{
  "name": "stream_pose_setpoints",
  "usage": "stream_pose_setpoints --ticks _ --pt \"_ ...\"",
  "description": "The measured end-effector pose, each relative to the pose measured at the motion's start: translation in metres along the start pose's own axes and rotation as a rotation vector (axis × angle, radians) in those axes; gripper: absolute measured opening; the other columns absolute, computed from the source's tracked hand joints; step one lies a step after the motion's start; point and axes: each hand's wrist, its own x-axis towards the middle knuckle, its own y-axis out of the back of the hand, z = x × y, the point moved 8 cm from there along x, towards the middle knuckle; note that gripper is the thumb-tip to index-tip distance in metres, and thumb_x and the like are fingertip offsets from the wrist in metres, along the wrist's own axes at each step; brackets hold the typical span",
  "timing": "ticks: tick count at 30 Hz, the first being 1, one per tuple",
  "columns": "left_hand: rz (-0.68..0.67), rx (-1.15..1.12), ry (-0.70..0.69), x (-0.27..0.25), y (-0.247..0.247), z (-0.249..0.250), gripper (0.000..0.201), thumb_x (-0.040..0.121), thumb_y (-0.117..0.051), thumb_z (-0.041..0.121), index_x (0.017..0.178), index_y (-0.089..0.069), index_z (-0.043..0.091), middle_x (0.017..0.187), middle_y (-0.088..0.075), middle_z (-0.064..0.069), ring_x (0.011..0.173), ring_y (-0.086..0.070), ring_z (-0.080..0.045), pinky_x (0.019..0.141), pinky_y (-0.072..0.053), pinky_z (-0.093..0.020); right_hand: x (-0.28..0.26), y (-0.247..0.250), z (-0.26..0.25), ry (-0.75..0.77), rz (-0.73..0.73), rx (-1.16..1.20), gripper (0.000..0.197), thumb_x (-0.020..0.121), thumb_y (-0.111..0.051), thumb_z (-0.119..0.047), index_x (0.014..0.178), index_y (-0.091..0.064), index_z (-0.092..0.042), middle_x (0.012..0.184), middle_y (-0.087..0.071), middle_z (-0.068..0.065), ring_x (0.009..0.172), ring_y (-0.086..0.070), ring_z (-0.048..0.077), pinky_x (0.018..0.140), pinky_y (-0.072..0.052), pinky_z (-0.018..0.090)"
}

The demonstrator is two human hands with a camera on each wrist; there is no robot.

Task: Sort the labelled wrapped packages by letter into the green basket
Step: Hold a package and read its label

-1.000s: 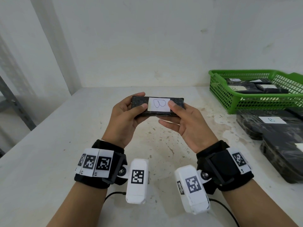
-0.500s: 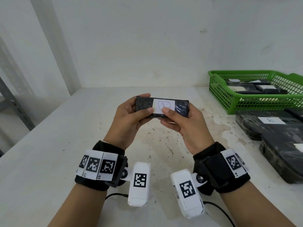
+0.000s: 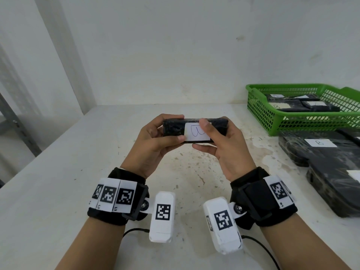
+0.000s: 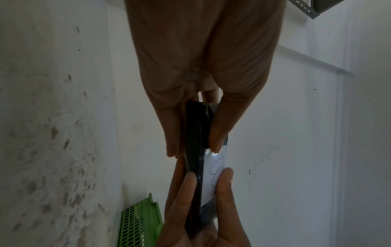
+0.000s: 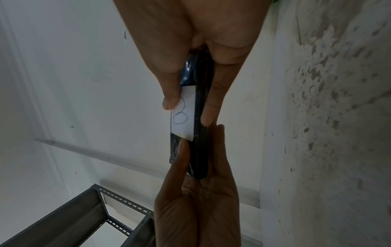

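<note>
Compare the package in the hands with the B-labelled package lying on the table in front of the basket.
The held package is small, lifted off the table, gripped by the left hand and right hand. The table package is larger, lies flat, untouched. The held label has its B turned sideways; the other reads upright. Both are black-wrapped with white B labels.

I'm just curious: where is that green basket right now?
In the head view the green basket sits at the table's far right by the wall, behind black wrapped packages, right of both hands.
</note>
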Motion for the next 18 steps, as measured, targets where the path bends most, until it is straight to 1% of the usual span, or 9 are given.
stream_pose_setpoints --ticks 2,4,6,8,10,12,14,17,18 --pt "0.009 0.003 0.011 0.0 0.0 -0.001 0.04 0.07 -0.066 -0.005 0.106 -0.068 0.012 0.105 -0.072 -0.01 0.099 -0.069 -0.024 0.089 -0.057 -0.034 0.0 0.0 0.0 0.01 -0.008 -0.009 0.02 0.086 -0.071 -0.021 0.089 -0.056 -0.009 0.094 -0.068 0.007 0.09 -0.071 0.022 0.065 -0.059 0.03" --pt "0.045 -0.007 0.011 0.0 0.003 -0.001 0.039 0.071 -0.066 -0.003 0.108 -0.067 0.011 0.104 -0.073 -0.009 0.1 -0.07 -0.022 0.089 -0.058 -0.034 0.001 -0.004 -0.001 0.01 -0.029 -0.001 0.025 0.083 -0.07 -0.03 0.091 -0.058 -0.01 0.097 -0.068 0.008 0.094 -0.071 0.023 0.066 -0.059 0.031" --pt "0.09 -0.034 0.015 0.001 0.006 -0.001 0.039 0.074 -0.065 0.001 0.112 -0.066 0.007 0.107 -0.074 -0.011 0.102 -0.07 -0.023 0.086 -0.058 -0.031 0.001 -0.007 -0.002 -0.014 -0.053 0.008 0.044 0.078 -0.063 -0.046 0.104 -0.061 -0.01 0.106 -0.071 0.01 0.099 -0.071 0.025 0.066 -0.06 0.032" --pt "0.124 -0.049 0.018 0.002 0.01 -0.001 0.041 0.076 -0.069 0.002 0.116 -0.064 0.0 0.113 -0.072 -0.015 0.102 -0.07 -0.023 0.084 -0.058 -0.029 0.001 -0.009 -0.003 -0.05 -0.086 0.036 0.056 0.08 -0.054 -0.053 0.116 -0.062 -0.011 0.112 -0.071 0.01 0.098 -0.071 0.025 0.065 -0.059 0.035" --pt "0.144 -0.069 0.033 0.002 0.011 -0.002 0.044 0.077 -0.071 0.003 0.12 -0.062 -0.004 0.114 -0.072 -0.015 0.1 -0.071 -0.021 0.083 -0.058 -0.027 0.001 -0.011 -0.005 -0.072 -0.12 0.062 0.049 0.084 -0.049 -0.052 0.116 -0.064 -0.017 0.111 -0.072 0.006 0.094 -0.071 0.023 0.062 -0.059 0.034" --pt "0.155 -0.098 0.049 0.002 0.012 -0.003 0.04 0.079 -0.064 0.007 0.118 -0.063 -0.004 0.109 -0.074 -0.012 0.096 -0.071 -0.017 0.081 -0.058 -0.025 0.001 -0.011 -0.007 -0.079 -0.135 0.052 0.037 0.092 -0.047 -0.046 0.111 -0.064 -0.02 0.104 -0.072 0.002 0.085 -0.071 0.02 0.059 -0.058 0.032" --pt "0.153 -0.123 0.07 0.002 0.012 -0.003 0.033 0.083 -0.061 0.006 0.114 -0.064 -0.004 0.103 -0.074 -0.01 0.091 -0.071 -0.015 0.078 -0.058 -0.023 0.0 -0.012 -0.009 -0.072 -0.159 0.066 0.029 0.096 -0.051 -0.042 0.111 -0.063 -0.02 0.099 -0.071 0.0 0.076 -0.068 0.018 0.056 -0.057 0.029" --pt "0.139 -0.137 0.096 0.002 0.011 -0.005 0.035 0.08 -0.063 0.013 0.112 -0.067 -0.003 0.1 -0.073 -0.008 0.09 -0.069 -0.014 0.075 -0.057 -0.02 -0.002 -0.015 -0.014 -0.049 -0.224 0.162 0.029 0.097 -0.05 -0.031 0.122 -0.061 -0.024 0.109 -0.067 0.003 0.071 -0.069 0.018 0.057 -0.058 0.027" --pt "0.142 -0.139 0.1 0.003 0.011 -0.005 0.038 0.079 -0.064 0.014 0.114 -0.066 -0.002 0.103 -0.073 -0.009 0.091 -0.069 -0.015 0.075 -0.057 -0.019 -0.003 -0.017 -0.015 -0.047 -0.245 0.195 0.03 0.095 -0.051 -0.028 0.121 -0.063 -0.023 0.112 -0.067 0.004 0.072 -0.07 0.02 0.058 -0.059 0.026"
